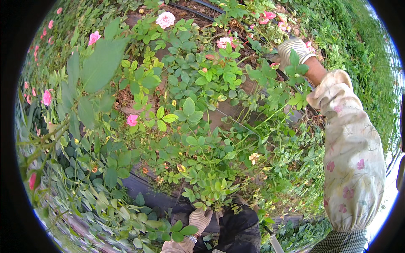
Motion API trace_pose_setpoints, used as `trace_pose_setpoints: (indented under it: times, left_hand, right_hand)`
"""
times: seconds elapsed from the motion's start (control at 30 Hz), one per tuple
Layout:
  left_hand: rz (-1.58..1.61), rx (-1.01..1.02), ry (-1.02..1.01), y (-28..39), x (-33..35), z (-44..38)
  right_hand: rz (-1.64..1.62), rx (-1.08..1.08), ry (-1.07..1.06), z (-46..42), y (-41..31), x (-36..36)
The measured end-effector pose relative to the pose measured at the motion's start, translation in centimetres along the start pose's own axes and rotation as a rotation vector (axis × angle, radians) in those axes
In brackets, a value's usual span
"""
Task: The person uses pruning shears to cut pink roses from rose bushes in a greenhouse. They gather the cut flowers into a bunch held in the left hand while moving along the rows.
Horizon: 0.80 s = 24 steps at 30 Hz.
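My right hand (292, 53), in a striped knit glove, reaches out at the upper right among rose foliage and pink blooms. Grey, blade-like material (269, 56) shows beside its fingers; whether the hand grips it is unclear. My left hand (200, 219), gloved likewise, is low in the middle, close to my dark-trousered leg (240, 226). Its fingertips meet the underside of a leafy rose shoot (210, 191), and leaves hide whether they hold a stem. A pale double rose (224, 42) and a deeper pink rose (267, 17) bloom near the right hand.
Dense rose bushes (190, 79) spread ahead. Black irrigation tubing (193, 11) crosses the soil at the top. A thin wire (240, 122) runs diagonally through the stems. Large leaves (102, 64) hang close at left. A pale rod-like handle (276, 243) lies at the lower right.
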State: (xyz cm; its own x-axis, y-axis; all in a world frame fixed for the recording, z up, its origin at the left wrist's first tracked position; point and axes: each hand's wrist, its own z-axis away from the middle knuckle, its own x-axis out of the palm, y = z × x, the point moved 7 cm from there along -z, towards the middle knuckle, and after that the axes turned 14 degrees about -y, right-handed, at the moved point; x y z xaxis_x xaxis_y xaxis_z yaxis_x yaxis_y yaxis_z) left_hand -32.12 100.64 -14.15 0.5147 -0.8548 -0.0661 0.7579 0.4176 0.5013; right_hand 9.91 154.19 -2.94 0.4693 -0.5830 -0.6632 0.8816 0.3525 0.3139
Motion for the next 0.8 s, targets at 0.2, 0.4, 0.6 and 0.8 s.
trace_pose_setpoints:
  times: [0.2, 0.4, 0.6, 0.8]
  left_hand:
    - [-0.017, -0.028, -0.017, -0.2, 0.2, 0.2]
    - [-0.067, -0.019, 0.021, -1.5, 1.2, -0.2]
    - [-0.001, -0.02, -0.022, -0.3, 0.5, 0.0]
    - [-0.042, -0.045, -0.037, 0.7, 0.0, 0.2]
  right_hand:
    - [-0.385, 0.023, -0.272, -0.5, 1.6, 2.2]
    - [0.151, -0.002, -0.012, -0.9, -1.5, -0.1]
    - [0.222, -0.048, 0.217, -0.7, -0.9, 1.3]
    - [0.127, -0.036, 0.114, -0.5, -0.8, 0.6]
